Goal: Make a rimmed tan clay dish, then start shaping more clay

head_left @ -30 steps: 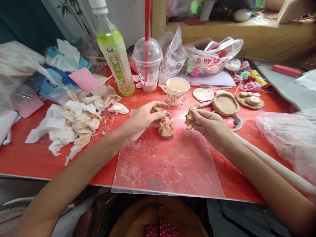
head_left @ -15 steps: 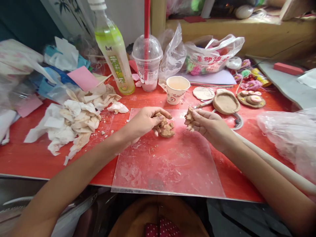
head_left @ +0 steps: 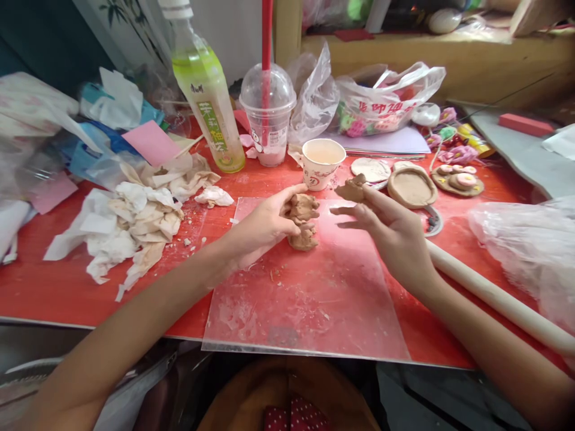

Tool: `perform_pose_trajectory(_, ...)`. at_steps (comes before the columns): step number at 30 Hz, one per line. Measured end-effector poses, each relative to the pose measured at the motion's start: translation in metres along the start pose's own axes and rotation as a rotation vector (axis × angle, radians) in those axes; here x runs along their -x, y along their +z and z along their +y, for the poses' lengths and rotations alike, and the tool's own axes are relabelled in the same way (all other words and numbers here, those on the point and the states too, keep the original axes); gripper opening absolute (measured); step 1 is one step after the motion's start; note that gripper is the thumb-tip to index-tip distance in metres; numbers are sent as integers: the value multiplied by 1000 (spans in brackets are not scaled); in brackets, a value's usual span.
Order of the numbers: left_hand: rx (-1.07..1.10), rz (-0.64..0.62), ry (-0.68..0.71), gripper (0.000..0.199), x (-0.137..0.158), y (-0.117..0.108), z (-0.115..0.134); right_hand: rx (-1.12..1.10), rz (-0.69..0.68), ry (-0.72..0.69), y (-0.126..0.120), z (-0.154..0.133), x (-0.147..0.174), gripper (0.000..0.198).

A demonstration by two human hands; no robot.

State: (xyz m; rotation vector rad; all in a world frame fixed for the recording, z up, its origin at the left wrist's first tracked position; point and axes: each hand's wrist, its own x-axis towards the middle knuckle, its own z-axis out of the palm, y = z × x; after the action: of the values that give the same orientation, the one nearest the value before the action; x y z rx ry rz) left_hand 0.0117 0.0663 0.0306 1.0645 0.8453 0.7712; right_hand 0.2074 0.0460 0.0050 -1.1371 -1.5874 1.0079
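Note:
My left hand (head_left: 272, 220) is closed around a torn, lumpy piece of brown clay (head_left: 303, 207). Just below it, a second lump of clay (head_left: 303, 238) shows, resting at or against the same hand; whether it touches the mat is hard to tell. My right hand (head_left: 381, 221) pinches a smaller ragged clay chunk (head_left: 351, 188) between thumb and forefinger, with the other fingers stretched out. Both hands are over the clear plastic mat (head_left: 305, 305), which is dusted with clay crumbs. A paper cup (head_left: 324, 163) of cloudy liquid stands just beyond them.
Crumpled tissues (head_left: 135, 221) lie at the left, near a tall bottle (head_left: 209, 96) and a domed cup (head_left: 269, 120). To the right are a shallow clay dish (head_left: 412, 185), a decorated clay disc (head_left: 458, 181), a long pale rolling pin (head_left: 494, 293) and a plastic bag (head_left: 525, 245).
My right hand has lifted and turned, raising its clay chunk, and its other fingers have spread. In my left hand the clay has turned so more of it shows.

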Motion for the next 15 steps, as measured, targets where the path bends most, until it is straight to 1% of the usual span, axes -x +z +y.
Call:
perform_pose_trajectory(2, -17, -32, 43, 63, 1, 1, -2, 265, -37, -191, 4, -1, 3, 52)
perform_pose_trajectory(4, -33, -62, 58, 60, 1, 3, -5, 523, -122, -380, 7, 1, 5, 63)
perform_pose_trajectory(6, -17, -72, 33, 59, 1, 3, -7, 709, -196, -505, 8, 4, 5, 66)
perform_pose_trajectory(7, 4, -74, 17, 59, 0, 3, -7, 770, -215, -539, 8, 5, 5, 66)
perform_pose_trajectory(10, 83, -86, 0, 54, -1, 3, -8, 839, -216, -563, 7, 7, 4, 63)
perform_pose_trajectory(13, 110, -45, 21, 42, -2, 4, -8, 779, -227, -527, 6, 8, 3, 64)
perform_pose_trajectory(15, 128, -15, 16, 37, -2, 5, -7, 717, -227, -483, 5, 9, 3, 65)
